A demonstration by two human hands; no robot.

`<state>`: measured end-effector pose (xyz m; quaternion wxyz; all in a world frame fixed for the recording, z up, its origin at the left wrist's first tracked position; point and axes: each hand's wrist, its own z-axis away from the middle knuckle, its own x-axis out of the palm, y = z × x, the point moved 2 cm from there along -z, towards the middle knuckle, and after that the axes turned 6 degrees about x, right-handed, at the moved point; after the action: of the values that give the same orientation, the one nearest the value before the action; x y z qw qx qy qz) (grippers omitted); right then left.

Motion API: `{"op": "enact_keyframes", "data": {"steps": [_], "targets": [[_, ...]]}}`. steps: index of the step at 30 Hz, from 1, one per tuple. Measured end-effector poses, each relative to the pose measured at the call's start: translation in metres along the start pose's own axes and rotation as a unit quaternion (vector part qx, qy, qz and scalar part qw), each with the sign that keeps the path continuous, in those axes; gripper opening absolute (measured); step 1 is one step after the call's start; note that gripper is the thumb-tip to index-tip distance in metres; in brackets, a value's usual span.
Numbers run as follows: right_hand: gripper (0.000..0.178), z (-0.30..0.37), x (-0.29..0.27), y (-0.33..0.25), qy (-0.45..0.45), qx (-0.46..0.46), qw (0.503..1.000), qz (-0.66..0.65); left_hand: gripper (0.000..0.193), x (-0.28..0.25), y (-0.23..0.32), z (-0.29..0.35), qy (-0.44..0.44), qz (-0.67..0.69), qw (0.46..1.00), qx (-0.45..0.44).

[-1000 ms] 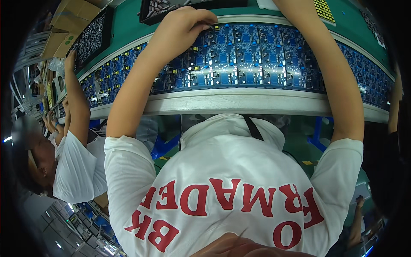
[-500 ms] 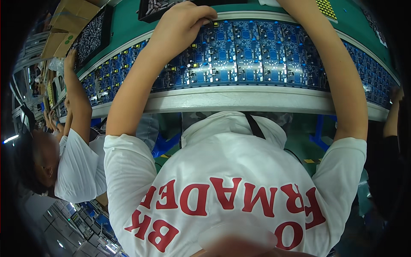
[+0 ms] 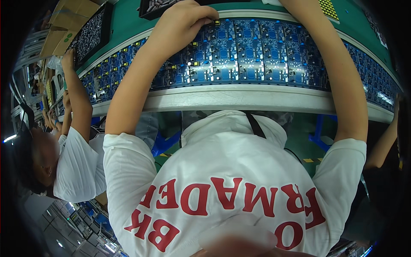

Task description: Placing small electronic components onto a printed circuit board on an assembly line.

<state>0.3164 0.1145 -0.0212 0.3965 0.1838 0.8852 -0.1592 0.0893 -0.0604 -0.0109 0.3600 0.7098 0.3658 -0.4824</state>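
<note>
A long row of blue circuit boards (image 3: 257,60) lies on a curved white-edged conveyor (image 3: 257,98) in front of me. My left hand (image 3: 184,19) reaches over the boards to their far edge, knuckles up and fingers curled down onto a board, next to a black tray of small parts (image 3: 158,6). Whether the hand holds anything is hidden by the fingers. My right forearm (image 3: 338,73) crosses the boards and leaves the picture at the top, so my right hand is out of sight. My white shirt with red letters (image 3: 222,188) fills the lower part.
On the left, a co-worker in a white shirt (image 3: 77,167) reaches an arm up to another black tray (image 3: 90,32) on the green table (image 3: 128,25). Cardboard boxes (image 3: 64,21) stand at the far left. Another person's arm (image 3: 385,145) shows at the right edge.
My left hand has slid slightly toward the far edge of the boards. The co-worker on the left has shifted their head lower. My right arm has stayed where it was.
</note>
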Motion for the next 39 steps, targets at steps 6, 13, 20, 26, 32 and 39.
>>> {"op": "enact_keyframes", "data": {"steps": [6, 13, 20, 26, 32, 39], "targets": [[0.010, 0.001, -0.002, 0.000, 0.004, 0.001, 1.000, 0.027, 0.012, -0.005, 0.003, -0.010, 0.007, 0.081, 0.997, 0.006], [0.009, 0.001, -0.007, -0.006, 0.025, 0.004, 1.000, -0.009, 0.014, -0.010, 0.006, -0.009, 0.002, 0.080, 0.996, 0.027], [0.010, 0.002, -0.019, -0.022, 0.010, 0.029, 0.999, -0.025, 0.023, -0.015, 0.023, -0.010, -0.018, 0.013, 0.999, 0.043], [0.014, 0.013, -0.025, -0.084, -0.108, 0.118, 0.962, -0.222, 0.021, -0.047, -0.031, -0.016, 0.156, 0.064, 0.966, -0.195], [0.013, 0.033, -0.001, -0.119, -0.204, 0.080, 0.950, -0.221, 0.018, -0.038, -0.080, -0.017, 0.005, -0.117, 0.969, -0.217], [0.012, 0.030, -0.002, -0.136, -0.212, 0.044, 0.965, -0.147, 0.013, -0.013, -0.113, -0.025, 0.021, -0.176, 0.959, -0.220]]}}
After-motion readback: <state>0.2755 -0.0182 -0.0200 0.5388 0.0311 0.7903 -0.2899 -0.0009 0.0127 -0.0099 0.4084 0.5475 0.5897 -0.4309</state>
